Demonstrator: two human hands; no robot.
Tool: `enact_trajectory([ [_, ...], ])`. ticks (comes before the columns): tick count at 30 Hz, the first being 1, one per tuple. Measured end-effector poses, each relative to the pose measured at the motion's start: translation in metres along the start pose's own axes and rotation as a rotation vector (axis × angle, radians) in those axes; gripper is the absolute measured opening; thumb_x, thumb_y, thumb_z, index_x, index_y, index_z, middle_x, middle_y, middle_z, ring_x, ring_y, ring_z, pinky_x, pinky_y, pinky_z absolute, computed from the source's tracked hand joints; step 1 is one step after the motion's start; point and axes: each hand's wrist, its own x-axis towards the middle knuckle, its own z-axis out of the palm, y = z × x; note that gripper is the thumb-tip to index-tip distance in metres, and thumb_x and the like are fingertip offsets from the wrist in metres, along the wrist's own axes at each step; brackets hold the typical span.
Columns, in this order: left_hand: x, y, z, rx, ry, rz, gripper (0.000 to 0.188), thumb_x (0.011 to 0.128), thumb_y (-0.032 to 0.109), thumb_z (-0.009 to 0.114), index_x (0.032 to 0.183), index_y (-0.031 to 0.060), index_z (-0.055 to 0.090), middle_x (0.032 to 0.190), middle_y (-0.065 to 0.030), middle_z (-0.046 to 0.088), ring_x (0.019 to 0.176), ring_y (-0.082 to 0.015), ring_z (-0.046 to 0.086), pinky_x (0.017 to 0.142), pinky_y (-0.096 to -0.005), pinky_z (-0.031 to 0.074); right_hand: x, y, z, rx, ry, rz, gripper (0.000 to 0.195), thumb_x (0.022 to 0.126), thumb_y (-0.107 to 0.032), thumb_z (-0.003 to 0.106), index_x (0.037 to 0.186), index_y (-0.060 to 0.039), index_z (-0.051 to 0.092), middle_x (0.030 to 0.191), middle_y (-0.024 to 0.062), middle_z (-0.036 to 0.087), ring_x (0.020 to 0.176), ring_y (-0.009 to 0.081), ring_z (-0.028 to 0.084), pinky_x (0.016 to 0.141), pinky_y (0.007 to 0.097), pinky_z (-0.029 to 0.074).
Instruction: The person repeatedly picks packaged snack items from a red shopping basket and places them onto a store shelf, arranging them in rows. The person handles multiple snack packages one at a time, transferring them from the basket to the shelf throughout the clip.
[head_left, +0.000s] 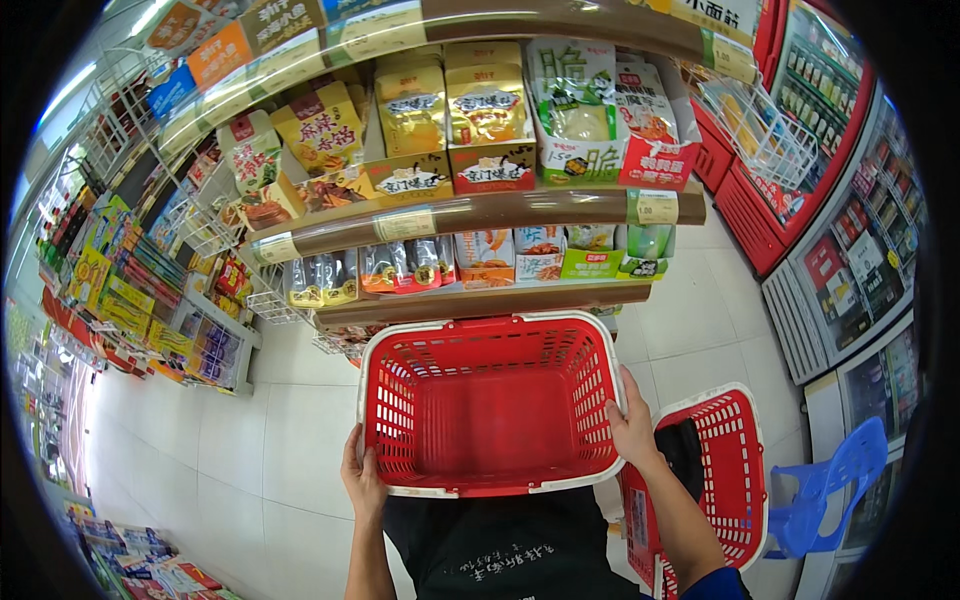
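A red plastic shopping basket (495, 409) with a white rim is held level in front of my dark apron (499, 547); nothing lies in it. My left hand (364, 472) grips its left end, thumb over the rim. On the opposite end, my right hand (632, 427) clasps the rim in the same way. Just beyond the basket stands a snack shelf. Its middle tier (487, 206) bears boxes of gold snack pouches (486, 105) and a green-and-white pouch (574, 101). Lower down, boxes of dark packs (409, 262) sit on another tier.
Beside my right forearm is a second red basket (724, 450) with a black item (681, 457) inside. A blue plastic chair (829, 487) stands at right, near glass-door coolers (855, 255). White wire racks (199, 217) project from the shelf's left end. Goods shelves (142, 300) line the left.
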Motion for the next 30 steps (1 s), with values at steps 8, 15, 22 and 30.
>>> enact_trajectory([
  [8,-0.003,-0.002,0.002,-0.068,0.0,-0.03,0.046,0.102,-0.003,0.043,0.148,-0.0084,0.041,0.146,-0.0188,0.052,0.132,-0.0235,0.053,0.111,-0.0346,0.043,-0.001,0.01,0.001,0.118,0.041,-0.02,0.058,0.099,-0.002,0.057,0.153,0.0037,0.035,0.133,0.0227,0.062,0.119,0.0252,0.062,0.103,0.0343,0.047],
  [15,-0.009,0.002,0.004,-0.024,0.009,-0.001,0.046,0.103,-0.004,0.039,0.149,-0.0092,0.039,0.144,-0.0182,0.054,0.13,-0.0231,0.055,0.11,-0.0342,0.044,0.003,0.008,-0.002,0.069,0.01,-0.029,0.058,0.099,-0.006,0.059,0.15,0.0067,0.036,0.132,0.0241,0.062,0.119,0.0289,0.062,0.103,0.037,0.047],
  [22,-0.004,0.014,0.0,0.567,0.12,0.312,0.045,0.096,0.003,0.063,0.139,-0.0039,0.053,0.146,-0.025,0.05,0.139,-0.038,0.047,0.114,-0.0428,0.04,0.026,-0.04,-0.022,-0.296,0.17,-0.397,0.047,0.095,-0.015,0.066,0.135,0.006,0.053,0.123,0.0241,0.062,0.117,0.0408,0.057,0.103,0.0459,0.045],
  [30,0.084,0.213,0.095,0.679,-0.223,1.076,0.049,0.087,-0.003,0.069,0.134,-0.0019,0.057,0.143,-0.0219,0.054,0.13,-0.0397,0.054,0.109,-0.0442,0.043,0.147,-0.266,-0.012,-0.287,0.175,-1.088,0.032,0.086,-0.005,0.072,0.117,0.0022,0.067,0.113,0.0177,0.069,0.104,0.036,0.061,0.094,0.0444,0.047],
])
